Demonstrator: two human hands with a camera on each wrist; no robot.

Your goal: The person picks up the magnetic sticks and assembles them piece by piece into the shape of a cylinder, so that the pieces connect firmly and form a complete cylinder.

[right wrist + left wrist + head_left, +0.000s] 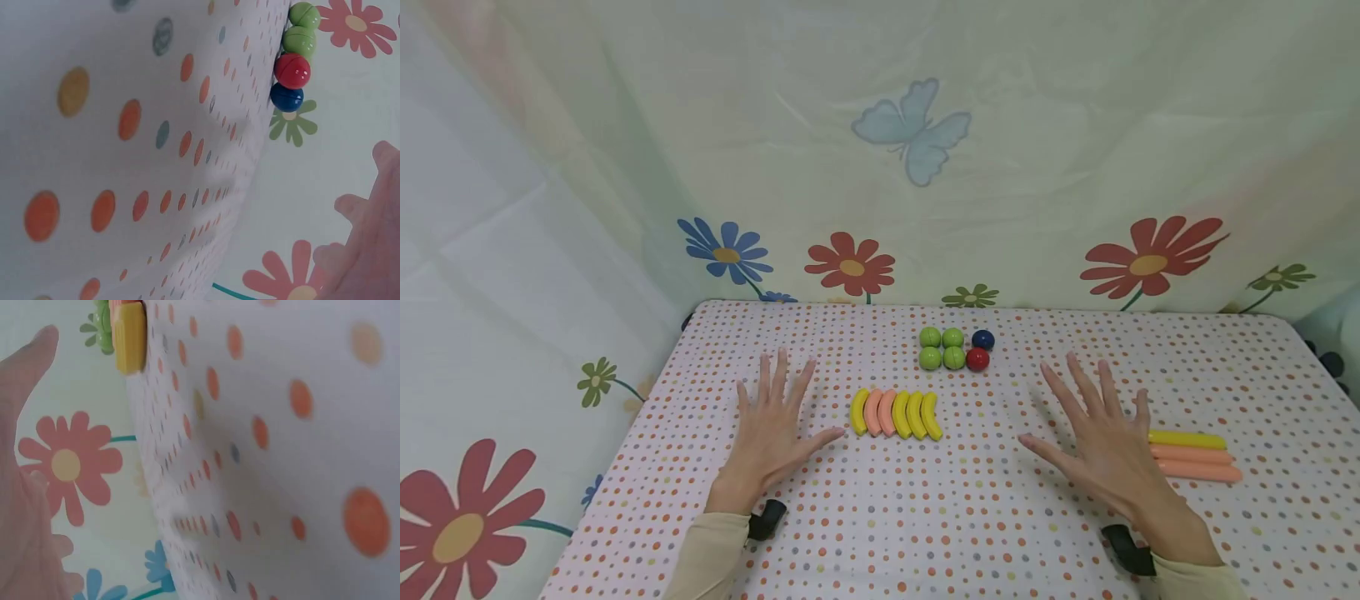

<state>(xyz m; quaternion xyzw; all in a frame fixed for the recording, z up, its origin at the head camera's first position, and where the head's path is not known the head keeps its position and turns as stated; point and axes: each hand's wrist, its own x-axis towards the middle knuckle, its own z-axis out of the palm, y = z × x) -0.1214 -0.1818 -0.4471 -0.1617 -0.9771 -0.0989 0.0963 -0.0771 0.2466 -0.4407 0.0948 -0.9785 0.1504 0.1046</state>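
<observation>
My left hand point(770, 433) is spread over the left part of the table, fingers straight, holding nothing. Just right of its thumb lies a row of curved pieces, yellow ones point(859, 412) and two pink ones point(872, 412) side by side. On the right, my right hand point(1105, 446) is also spread with straight fingers and holds nothing. Beside it, partly hidden behind the hand, lie a yellow stick point(1187, 439) and two pink sticks point(1198, 472). Farther back sit several green balls point(930, 358), a red ball point(977, 359) and a dark blue ball point(982, 339).
A dotted cloth covers the table point(880, 525). Behind it hangs a pale curtain point(1037, 167) printed with flowers and a butterfly; it also runs down the left side. Dark round objects point(1332, 363) show past the table's right edge.
</observation>
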